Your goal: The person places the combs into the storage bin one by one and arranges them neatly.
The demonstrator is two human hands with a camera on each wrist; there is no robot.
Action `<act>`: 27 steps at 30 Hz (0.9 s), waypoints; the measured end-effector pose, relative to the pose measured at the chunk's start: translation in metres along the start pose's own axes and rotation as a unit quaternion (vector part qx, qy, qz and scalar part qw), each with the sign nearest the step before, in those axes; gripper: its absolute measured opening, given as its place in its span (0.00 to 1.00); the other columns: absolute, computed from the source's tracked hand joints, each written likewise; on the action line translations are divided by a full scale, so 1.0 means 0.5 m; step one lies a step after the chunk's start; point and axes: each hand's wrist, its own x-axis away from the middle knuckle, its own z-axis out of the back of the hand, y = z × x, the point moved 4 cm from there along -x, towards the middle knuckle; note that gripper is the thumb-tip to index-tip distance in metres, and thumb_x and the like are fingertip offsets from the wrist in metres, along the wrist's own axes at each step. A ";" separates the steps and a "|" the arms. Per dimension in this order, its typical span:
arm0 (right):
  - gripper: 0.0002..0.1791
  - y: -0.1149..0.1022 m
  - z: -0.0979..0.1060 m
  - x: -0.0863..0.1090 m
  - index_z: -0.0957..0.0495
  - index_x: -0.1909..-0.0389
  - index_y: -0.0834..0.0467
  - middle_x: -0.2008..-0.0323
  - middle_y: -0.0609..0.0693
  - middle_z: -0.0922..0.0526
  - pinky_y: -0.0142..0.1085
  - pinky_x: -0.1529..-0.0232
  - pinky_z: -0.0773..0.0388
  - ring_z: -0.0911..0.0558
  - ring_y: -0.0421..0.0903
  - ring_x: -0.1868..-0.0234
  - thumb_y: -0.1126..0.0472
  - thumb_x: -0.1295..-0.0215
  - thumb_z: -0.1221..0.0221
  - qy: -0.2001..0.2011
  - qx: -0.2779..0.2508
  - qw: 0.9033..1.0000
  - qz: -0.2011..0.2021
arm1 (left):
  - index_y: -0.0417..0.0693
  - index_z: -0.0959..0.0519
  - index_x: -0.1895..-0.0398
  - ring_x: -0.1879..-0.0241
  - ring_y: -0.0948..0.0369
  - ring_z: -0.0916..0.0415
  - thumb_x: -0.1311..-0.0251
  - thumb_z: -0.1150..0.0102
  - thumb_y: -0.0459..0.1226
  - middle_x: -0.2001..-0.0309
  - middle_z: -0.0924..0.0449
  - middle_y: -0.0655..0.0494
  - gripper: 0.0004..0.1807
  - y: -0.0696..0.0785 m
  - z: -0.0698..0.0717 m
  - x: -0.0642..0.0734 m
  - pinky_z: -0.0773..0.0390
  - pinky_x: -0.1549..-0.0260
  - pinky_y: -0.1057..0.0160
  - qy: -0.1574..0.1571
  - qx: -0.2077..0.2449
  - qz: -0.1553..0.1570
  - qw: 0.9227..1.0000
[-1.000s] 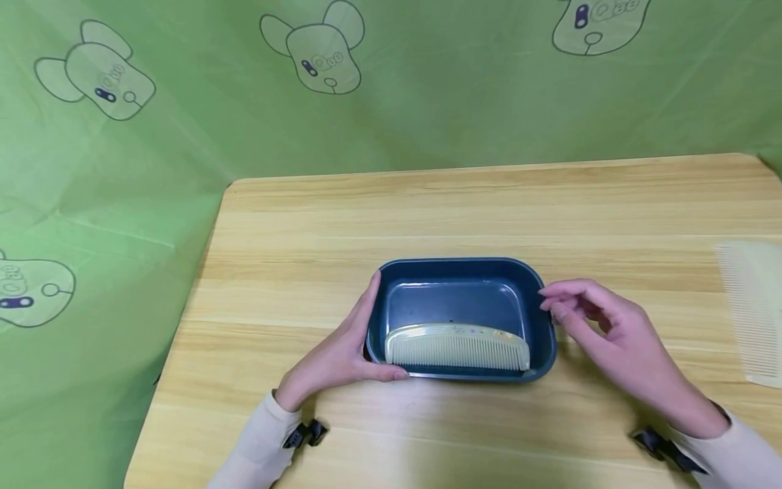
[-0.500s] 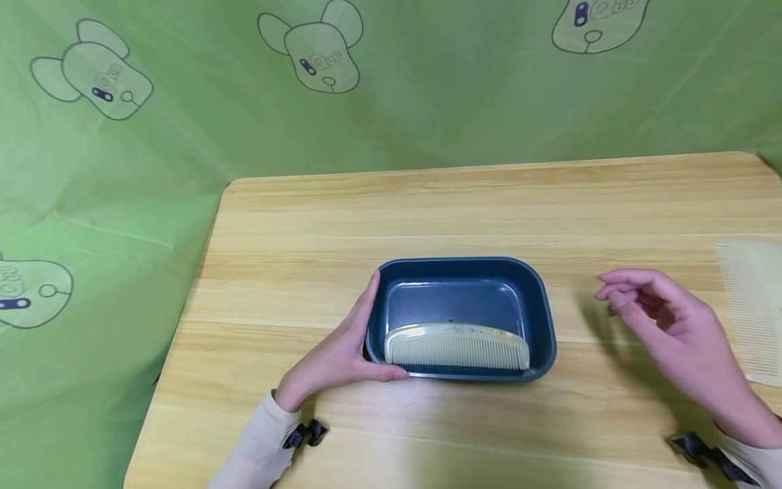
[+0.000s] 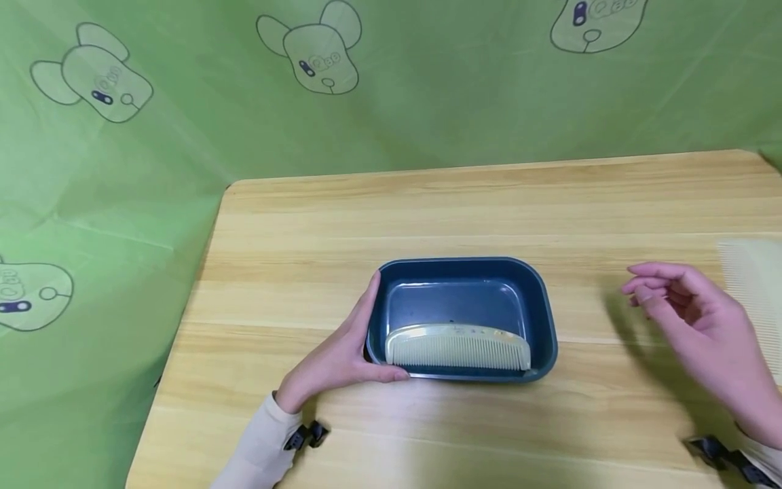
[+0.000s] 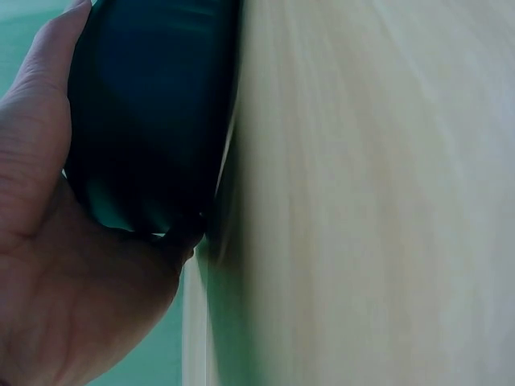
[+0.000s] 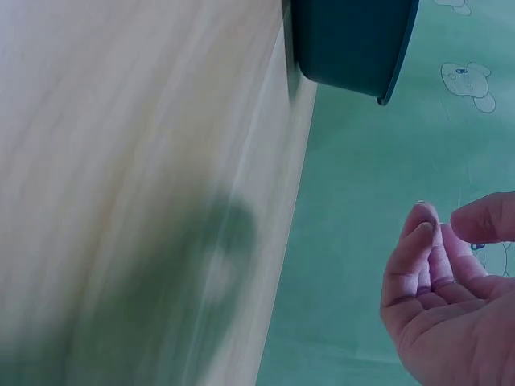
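Note:
In the head view a dark blue rectangular plastic box (image 3: 452, 299) stands on the table. A pale comb (image 3: 459, 350) lies inside along its near wall, teeth toward the person. My left hand (image 3: 336, 353) holds the left end of the box, thumb along the near side and fingers at the left wall; the left wrist view shows the palm (image 4: 88, 297) close against that end. Well to the right of the box, my right hand (image 3: 702, 326) hovers over the table with loosely curled fingers and nothing in them. Beyond it lies a second, wider pale comb (image 3: 757, 278), partly hidden.
The light wooden table (image 3: 342, 217) has its far edge against a green cloth (image 3: 427, 122) printed with cartoon heads. The second comb is cut off by the right side of the head view.
My right hand has left the right end of the box and moved right, now partly overlapping the second comb in view. The left hand, the box and its comb stay in place.

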 end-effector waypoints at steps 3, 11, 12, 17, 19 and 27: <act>0.19 0.007 0.009 -0.001 0.18 0.36 0.62 0.51 0.39 0.11 0.16 0.51 0.24 0.16 0.32 0.53 0.78 0.22 0.43 0.006 -0.003 1.000 -0.012 | 0.63 0.77 0.10 0.14 0.58 0.67 0.46 0.12 0.49 0.11 0.74 0.63 0.83 0.000 0.003 0.000 0.48 0.21 0.40 -0.002 -0.006 0.001 1.000; 0.19 0.026 0.029 -0.005 0.19 0.35 0.57 0.51 0.34 0.13 0.15 0.51 0.26 0.17 0.30 0.52 0.74 0.20 0.43 0.012 0.012 0.999 -0.045 | 0.62 0.76 0.10 0.14 0.59 0.67 0.46 0.12 0.49 0.11 0.74 0.64 0.83 0.000 0.008 -0.001 0.49 0.20 0.40 0.000 -0.007 0.004 1.000; 0.19 0.028 0.032 -0.006 0.19 0.35 0.57 0.51 0.35 0.13 0.15 0.51 0.26 0.17 0.30 0.52 0.74 0.20 0.43 0.015 0.009 0.999 -0.045 | 0.61 0.76 0.10 0.14 0.59 0.67 0.47 0.12 0.48 0.11 0.74 0.64 0.83 0.000 0.008 -0.001 0.49 0.20 0.41 0.002 -0.007 0.004 1.000; 0.21 0.041 0.055 -0.008 0.19 0.34 0.62 0.54 0.34 0.13 0.16 0.54 0.26 0.18 0.32 0.54 0.78 0.22 0.45 0.042 -0.014 0.999 -0.020 | 0.60 0.76 0.10 0.14 0.58 0.67 0.46 0.12 0.46 0.11 0.74 0.62 0.82 0.001 0.003 -0.002 0.49 0.20 0.40 0.000 -0.003 -0.002 1.000; 0.22 0.048 0.065 -0.007 0.19 0.34 0.63 0.55 0.34 0.13 0.16 0.56 0.26 0.18 0.32 0.56 0.80 0.22 0.46 0.051 -0.019 0.998 -0.012 | 0.62 0.76 0.10 0.14 0.59 0.67 0.46 0.12 0.46 0.11 0.74 0.63 0.82 0.000 0.002 -0.002 0.49 0.20 0.41 -0.001 -0.002 0.000 1.000; 0.26 0.079 0.091 0.002 0.15 0.38 0.55 0.57 0.30 0.12 0.16 0.60 0.29 0.17 0.27 0.59 0.82 0.26 0.47 0.083 -0.030 0.996 -0.028 | 0.60 0.76 0.10 0.14 0.60 0.67 0.47 0.12 0.47 0.11 0.74 0.65 0.83 -0.004 0.000 -0.003 0.49 0.20 0.42 0.001 -0.001 -0.001 1.000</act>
